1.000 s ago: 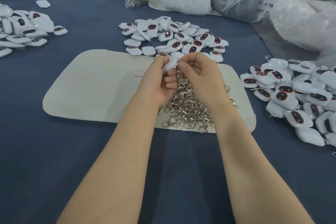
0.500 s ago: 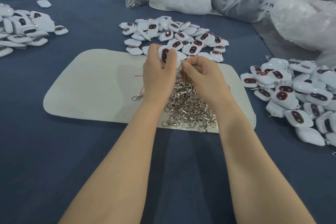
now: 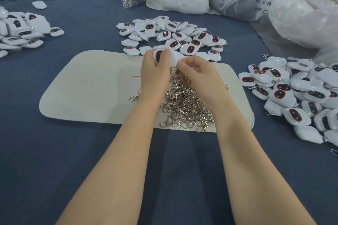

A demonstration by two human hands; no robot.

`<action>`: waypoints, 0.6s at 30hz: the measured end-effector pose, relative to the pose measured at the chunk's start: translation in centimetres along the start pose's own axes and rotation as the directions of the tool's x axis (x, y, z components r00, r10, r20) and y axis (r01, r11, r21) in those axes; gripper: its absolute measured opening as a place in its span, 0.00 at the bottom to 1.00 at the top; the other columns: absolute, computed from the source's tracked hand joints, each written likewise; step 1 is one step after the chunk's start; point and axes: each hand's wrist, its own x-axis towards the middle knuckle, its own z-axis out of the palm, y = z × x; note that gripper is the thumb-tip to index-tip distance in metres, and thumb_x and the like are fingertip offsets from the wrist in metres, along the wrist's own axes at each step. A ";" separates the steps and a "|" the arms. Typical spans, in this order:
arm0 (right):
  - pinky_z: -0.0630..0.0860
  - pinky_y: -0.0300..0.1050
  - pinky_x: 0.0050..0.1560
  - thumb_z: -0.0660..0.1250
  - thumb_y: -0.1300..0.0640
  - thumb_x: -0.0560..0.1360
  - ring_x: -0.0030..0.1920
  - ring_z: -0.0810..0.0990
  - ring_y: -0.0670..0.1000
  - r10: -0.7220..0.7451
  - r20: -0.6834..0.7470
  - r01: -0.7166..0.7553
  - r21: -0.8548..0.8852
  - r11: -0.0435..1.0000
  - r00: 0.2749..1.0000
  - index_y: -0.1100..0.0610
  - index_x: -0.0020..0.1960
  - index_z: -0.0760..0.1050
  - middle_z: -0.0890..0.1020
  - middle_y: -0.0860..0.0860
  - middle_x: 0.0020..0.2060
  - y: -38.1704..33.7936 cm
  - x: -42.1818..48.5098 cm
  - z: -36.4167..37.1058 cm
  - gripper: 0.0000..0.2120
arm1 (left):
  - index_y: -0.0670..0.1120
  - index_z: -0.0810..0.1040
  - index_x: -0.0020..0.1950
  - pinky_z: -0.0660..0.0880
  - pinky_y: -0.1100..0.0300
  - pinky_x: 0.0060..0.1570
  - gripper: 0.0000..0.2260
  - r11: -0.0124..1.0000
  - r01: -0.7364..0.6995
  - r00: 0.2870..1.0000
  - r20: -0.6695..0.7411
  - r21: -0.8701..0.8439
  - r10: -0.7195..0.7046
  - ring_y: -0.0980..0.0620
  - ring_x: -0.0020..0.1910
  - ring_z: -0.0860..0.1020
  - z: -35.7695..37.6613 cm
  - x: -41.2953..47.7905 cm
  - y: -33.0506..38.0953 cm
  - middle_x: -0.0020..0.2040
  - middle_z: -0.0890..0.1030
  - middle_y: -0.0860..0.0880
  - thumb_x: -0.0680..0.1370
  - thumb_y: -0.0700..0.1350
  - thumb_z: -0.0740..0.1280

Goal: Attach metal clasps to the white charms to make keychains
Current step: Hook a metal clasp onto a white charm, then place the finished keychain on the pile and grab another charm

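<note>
- White charms point(image 3: 172, 36), loose heap just beyond the grip; further heaps well to its right point(image 3: 296, 93) and left point(image 3: 22, 31)
- Mat point(image 3: 91, 87), pale, lying beneath the grip
- Metal clasps point(image 3: 186, 107), heap on the mat, below and nearer than the grip
- Left hand point(image 3: 155, 76), fingers curled round the held charm point(image 3: 157, 54)
- Right hand point(image 3: 199, 76), thumb and forefinger pinching that charm's right edge; any clasp between them is hidden
- Held charm, dark face showing, over the mat's far edge

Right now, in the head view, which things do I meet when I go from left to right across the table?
Left charm pile → white mat → lone clasp → left hand → right hand → right charm pile.
</note>
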 end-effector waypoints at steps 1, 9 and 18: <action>0.78 0.43 0.43 0.66 0.61 0.77 0.36 0.77 0.46 -0.004 0.004 0.004 -0.026 1.000 1.000 0.55 0.44 0.76 0.80 0.48 0.33 0.0 -0.1 0.0 0.04 | 0.46 0.70 0.43 0.65 0.62 0.28 0.06 0.994 0.088 0.996 0.018 -0.059 -0.087 0.55 0.26 0.67 -0.1 0.2 0.0 0.31 0.71 0.50 0.78 0.47 0.61; 0.79 0.55 0.53 0.63 0.48 0.78 0.42 0.81 0.49 0.002 -0.151 -0.039 -0.249 0.968 0.989 0.54 0.45 0.76 0.82 0.49 0.40 -0.1 -0.2 0.2 0.11 | 0.46 0.71 0.43 0.66 0.61 0.29 0.08 0.992 0.124 0.991 0.044 0.030 -0.125 0.55 0.27 0.69 0.0 0.2 -0.1 0.32 0.72 0.50 0.78 0.48 0.61; 0.62 0.36 0.26 0.66 0.53 0.77 0.25 0.63 0.46 0.109 0.075 -0.098 -0.140 0.985 0.991 0.56 0.39 0.76 0.70 0.45 0.24 0.1 -0.3 -1.8 0.11 | 0.50 0.68 0.45 0.69 0.55 0.40 0.12 0.975 -0.005 0.998 0.062 0.224 -0.009 0.54 0.37 0.73 0.5 -0.7 -0.3 0.39 0.74 0.52 0.82 0.54 0.52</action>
